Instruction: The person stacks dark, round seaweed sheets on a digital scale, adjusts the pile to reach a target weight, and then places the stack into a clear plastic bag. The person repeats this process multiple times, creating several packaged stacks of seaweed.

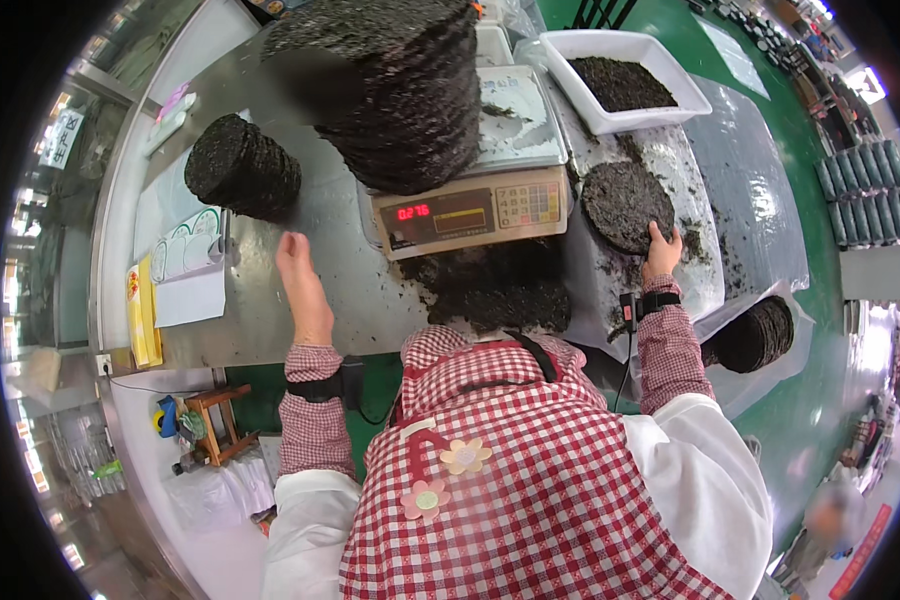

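Note:
At the near edge of a round, dark dried-seaweed cake [622, 203], my right hand [663, 250] grips the rim, thumb on top. That cake rests on a plastic-covered surface [705, 265] to the right of a digital scale [530, 212]. On the scale stands a tall stack of similar cakes [410, 110]; its red display is lit. My left hand [304, 292] hovers over the metal table [345, 285], fingers stretched out and holding nothing. It is nearest to a shorter stack of cakes [238, 168] at the left.
A white tub [660, 122] of loose dark seaweed stands at the back right. Dark flakes [495, 285] lie in front of the scale. Papers [192, 290] and a yellow packet [142, 315] line the table's left edge. Another stack [760, 335] sits in plastic, lower right.

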The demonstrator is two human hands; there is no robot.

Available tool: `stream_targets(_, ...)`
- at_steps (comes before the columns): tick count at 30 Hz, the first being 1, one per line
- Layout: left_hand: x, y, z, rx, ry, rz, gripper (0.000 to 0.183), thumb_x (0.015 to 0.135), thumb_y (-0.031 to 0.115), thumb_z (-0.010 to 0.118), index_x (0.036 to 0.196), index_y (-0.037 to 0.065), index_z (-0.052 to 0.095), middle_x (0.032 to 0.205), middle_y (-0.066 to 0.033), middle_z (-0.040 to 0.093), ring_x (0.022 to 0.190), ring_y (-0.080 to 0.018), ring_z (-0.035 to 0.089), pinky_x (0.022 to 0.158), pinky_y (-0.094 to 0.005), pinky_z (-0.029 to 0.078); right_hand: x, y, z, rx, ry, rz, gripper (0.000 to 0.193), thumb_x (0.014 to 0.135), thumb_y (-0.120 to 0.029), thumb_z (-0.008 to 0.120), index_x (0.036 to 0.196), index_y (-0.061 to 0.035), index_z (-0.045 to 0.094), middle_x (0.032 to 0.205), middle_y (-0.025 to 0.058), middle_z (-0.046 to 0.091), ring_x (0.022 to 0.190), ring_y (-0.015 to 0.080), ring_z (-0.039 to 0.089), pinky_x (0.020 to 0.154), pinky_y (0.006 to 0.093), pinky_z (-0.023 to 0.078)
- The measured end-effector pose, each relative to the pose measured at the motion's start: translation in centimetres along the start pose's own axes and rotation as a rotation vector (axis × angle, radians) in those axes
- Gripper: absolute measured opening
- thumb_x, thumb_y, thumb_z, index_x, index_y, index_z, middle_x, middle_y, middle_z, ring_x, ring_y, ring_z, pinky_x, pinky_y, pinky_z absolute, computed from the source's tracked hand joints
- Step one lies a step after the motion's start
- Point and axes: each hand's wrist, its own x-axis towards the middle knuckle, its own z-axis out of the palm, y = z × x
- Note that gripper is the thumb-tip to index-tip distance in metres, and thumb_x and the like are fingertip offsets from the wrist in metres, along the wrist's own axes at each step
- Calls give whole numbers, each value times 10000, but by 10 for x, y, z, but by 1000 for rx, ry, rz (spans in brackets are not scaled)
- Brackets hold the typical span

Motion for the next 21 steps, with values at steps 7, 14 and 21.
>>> stream_targets(7,-74,-52,29,198,-204,-133,578,971,261,630,1411,-29,393,1431,-171,449,1307,-263,470,1083,-367,388,-134,-66,32,-259,-396,-570,268,847,-126,721,1086,-37,640,1092,150,609,930,289,601,845,364,494)
stream_targets(14,-88,-68,44,236,-425,-97,517,924,158,684,1357,-1,450,1379,-158,499,1262,-273,511,1047,-394,434,-224,68,82,-1072,-1386,-851,586,715,-310,816,1124,3,537,1036,213,634,1030,367,612,847,464,507)
stream_targets(21,-49,7,6,344,-307,359,412,920,93,655,1298,16,510,1255,-114,559,1165,-235,580,975,-360,468,-229,-105,88,-380,-1585,-738,300,821,-225,775,1050,-48,699,968,130,651,964,335,610,879,393,495)
